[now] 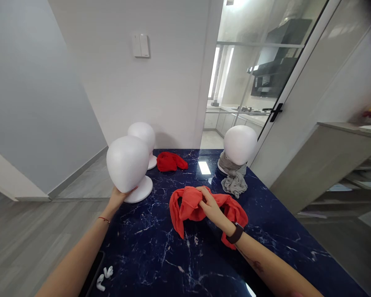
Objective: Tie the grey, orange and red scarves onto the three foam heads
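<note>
My left hand (121,194) grips the neck of a white foam mannequin head (128,163) at the table's left side; its fingers are partly hidden behind the neck. The head's round base touches or nearly touches the tabletop. In the middle of the table, my right hand (209,205) is closed on a coral-red scarf (190,202), its fingers pressed into the bunched cloth. The scarf lies in a loose loop, with ends trailing to the front left and the right. Behind it rests a darker red folded scarf (170,161).
A second white mannequin head (142,134) stands behind the first. A third mannequin head (240,144) at the back right wears a knotted grey scarf (235,181). White earbuds (101,282) and a dark phone-like object (92,274) lie at the front left of the marbled table (160,260).
</note>
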Available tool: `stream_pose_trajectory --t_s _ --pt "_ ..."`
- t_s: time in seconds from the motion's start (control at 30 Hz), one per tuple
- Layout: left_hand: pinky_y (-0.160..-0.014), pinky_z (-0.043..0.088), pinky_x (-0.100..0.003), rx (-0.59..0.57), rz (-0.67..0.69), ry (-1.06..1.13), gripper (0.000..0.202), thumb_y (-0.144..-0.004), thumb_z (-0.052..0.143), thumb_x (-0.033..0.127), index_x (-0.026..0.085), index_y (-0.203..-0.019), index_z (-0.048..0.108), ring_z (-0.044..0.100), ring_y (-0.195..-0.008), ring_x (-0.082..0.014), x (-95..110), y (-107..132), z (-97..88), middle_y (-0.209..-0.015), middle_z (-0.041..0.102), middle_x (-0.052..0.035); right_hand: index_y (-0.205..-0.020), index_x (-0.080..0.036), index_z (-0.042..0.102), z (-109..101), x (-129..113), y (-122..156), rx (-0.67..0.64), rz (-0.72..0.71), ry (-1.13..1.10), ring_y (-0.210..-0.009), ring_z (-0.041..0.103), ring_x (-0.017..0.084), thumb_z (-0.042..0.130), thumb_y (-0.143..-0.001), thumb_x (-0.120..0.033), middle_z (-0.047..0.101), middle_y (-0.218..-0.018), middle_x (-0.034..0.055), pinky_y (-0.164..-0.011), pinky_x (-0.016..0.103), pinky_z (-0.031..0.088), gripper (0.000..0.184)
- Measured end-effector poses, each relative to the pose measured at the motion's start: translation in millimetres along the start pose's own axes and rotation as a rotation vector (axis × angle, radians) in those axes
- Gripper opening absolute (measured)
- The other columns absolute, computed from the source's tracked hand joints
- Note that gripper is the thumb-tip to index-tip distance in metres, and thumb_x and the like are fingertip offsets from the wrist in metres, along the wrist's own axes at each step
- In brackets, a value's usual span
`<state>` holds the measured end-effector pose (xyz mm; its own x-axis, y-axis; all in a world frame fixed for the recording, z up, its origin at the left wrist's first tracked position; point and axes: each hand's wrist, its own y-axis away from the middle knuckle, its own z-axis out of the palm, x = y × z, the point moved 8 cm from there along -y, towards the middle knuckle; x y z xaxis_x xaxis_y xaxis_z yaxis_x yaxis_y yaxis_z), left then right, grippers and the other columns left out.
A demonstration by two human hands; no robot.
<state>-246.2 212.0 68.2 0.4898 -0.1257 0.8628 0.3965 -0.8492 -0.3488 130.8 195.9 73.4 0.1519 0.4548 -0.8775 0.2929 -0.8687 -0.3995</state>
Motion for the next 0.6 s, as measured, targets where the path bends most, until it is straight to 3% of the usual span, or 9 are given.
stream_pose_trajectory --t_s 0.3,0.6 --pt "-0.104 0.038 -0.045 0.028 -0.033 -0.044 0.071 -0.053 0.081 0.033 0.019 -0.117 0.053 0.048 -0.122 -0.0316 -13.1 -11.0 -0.8 -0.128 0.057 -0.0128 -0.101 -0.022 0.055 2.4 4.3 1.3 -0.017 0.011 -0.009 -0.1 0.054 0.02 0.043 -0.078 -0.017 0.058 -0.105 0.0044 -0.093 0.037 0.041 0.026" --pt "-0.102 0.041 -0.042 0.029 -0.041 -0.018 0.071 -0.055 0.08 0.034 0.016 -0.119 0.053 0.051 -0.12 -0.03 -20.3 -10.7 0.8 -0.127 0.058 -0.0138 -0.104 -0.021 0.055 2.4 6.5 2.5 -0.021 0.002 -0.028 -0.1 0.053 0.02 0.044 -0.079 -0.016 0.058 -0.106 0.0047 -0.092 0.037 0.041 0.028"
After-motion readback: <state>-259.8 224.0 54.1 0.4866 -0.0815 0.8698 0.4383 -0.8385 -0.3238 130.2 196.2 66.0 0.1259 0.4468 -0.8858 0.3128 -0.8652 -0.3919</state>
